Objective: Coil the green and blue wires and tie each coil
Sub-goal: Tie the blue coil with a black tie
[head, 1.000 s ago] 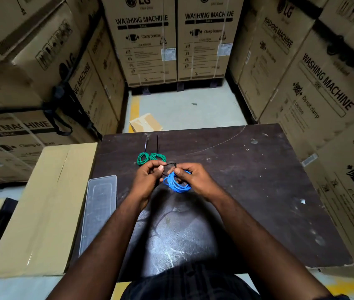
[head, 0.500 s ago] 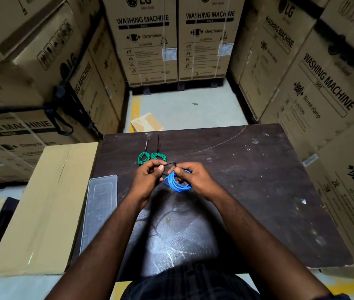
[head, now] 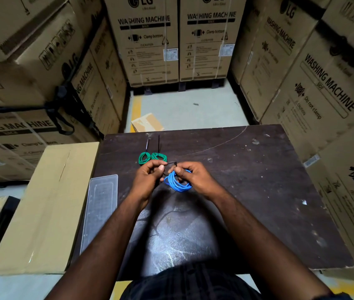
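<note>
I have both hands over the middle of the dark, scuffed wooden desk (head: 258, 180), close together and nearly touching. My right hand (head: 195, 178) is closed on the coil of blue wire (head: 177, 184), with its fingers curled over the top of the loops and the thumb and forefinger pinched at the coil's upper edge; most of the coil hangs out below and to the left of that hand, between my two wrists. My left hand (head: 149, 178) is pinched narrow on a thin black tie (head: 171, 163), which runs as a short dark strand from its fingertips across to the pinch of the right hand. I cannot tell whether the tie is yet fastened round the coil. Just beyond the left hand lie two small coils of green wire (head: 152, 158) side by side on the desk, each with a thin black tie tail (head: 158, 144) sticking out away from me. Left of my left forearm a clear, flat, rectangular plastic tray (head: 100, 208) lies at the desk's edge, beside a plain brown cardboard box (head: 48, 204). Stacked cardboard washing machine cartons (head: 150, 40) stand all around.
</note>
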A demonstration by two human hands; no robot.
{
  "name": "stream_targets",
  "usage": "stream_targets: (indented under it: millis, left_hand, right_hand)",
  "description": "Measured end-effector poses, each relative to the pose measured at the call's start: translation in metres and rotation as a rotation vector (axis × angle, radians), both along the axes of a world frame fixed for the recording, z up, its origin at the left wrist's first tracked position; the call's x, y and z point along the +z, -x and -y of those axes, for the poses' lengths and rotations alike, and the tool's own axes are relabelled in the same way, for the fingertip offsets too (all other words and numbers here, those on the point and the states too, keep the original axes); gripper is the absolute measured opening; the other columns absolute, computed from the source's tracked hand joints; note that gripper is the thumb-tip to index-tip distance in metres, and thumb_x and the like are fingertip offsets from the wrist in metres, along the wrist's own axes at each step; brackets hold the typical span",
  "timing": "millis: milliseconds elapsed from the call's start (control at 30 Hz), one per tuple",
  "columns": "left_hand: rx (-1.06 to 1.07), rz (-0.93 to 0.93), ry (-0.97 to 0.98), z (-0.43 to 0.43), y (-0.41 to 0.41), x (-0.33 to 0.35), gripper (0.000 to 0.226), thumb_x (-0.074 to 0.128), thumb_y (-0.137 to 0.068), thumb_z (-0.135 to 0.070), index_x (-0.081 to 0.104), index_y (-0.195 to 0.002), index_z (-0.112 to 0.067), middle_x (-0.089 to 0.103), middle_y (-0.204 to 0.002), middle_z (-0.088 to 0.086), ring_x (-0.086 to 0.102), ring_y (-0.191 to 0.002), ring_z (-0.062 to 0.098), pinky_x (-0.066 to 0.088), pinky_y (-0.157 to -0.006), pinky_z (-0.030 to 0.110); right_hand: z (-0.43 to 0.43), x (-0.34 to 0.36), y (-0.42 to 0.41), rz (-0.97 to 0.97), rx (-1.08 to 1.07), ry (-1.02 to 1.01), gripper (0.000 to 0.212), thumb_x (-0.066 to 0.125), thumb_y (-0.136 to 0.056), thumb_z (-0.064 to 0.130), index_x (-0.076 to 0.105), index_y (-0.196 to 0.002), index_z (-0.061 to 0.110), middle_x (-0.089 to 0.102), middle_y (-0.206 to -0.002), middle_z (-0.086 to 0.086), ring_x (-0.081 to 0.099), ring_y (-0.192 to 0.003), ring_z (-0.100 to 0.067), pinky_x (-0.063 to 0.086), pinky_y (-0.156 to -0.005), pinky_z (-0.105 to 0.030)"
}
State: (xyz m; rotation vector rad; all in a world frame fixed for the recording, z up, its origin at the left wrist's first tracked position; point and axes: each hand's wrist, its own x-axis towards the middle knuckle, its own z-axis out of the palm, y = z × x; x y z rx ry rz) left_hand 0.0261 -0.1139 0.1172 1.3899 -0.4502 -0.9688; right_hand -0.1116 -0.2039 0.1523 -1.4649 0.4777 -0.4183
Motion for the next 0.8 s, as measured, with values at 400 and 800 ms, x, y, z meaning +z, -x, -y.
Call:
stream_targets:
  millis: [400, 800]
  left_hand:
    - [-0.113, 0.11, -0.065, -0.007, 0.003, 0.02, 0.025, 0.052, -0.094, -0.001, 0.066, -0.093, -0.021, 0.066, -0.083, -0.008, 0.052, -0.071, 0.006, 0.037, -0.058, 0.021]
    - [-0.179, 0.072, 0.031, -0.002, -0.005, 0.037, 0.005, 0.059, -0.091, -0.018, 0.063, -0.09, -0.016, 0.04, -0.083, 0.013, 0.024, -0.049, 0.008, 0.014, -0.047, 0.026]
  right_hand:
    - [0.004, -0.013, -0.003, -0.041, 0.044, -0.06, 0.013, 0.056, -0.092, 0.015, 0.068, -0.088, 0.009, 0.056, -0.067, -0.006, 0.047, -0.059, -0.008, 0.036, -0.053, -0.017]
    - [0.01, -0.004, 0.001, -0.049, 0.015, -0.042, 0.015, 0.049, -0.095, 0.003, 0.064, -0.093, -0.002, 0.06, -0.055, 0.009, 0.045, -0.048, 0.003, 0.035, -0.049, -0.01]
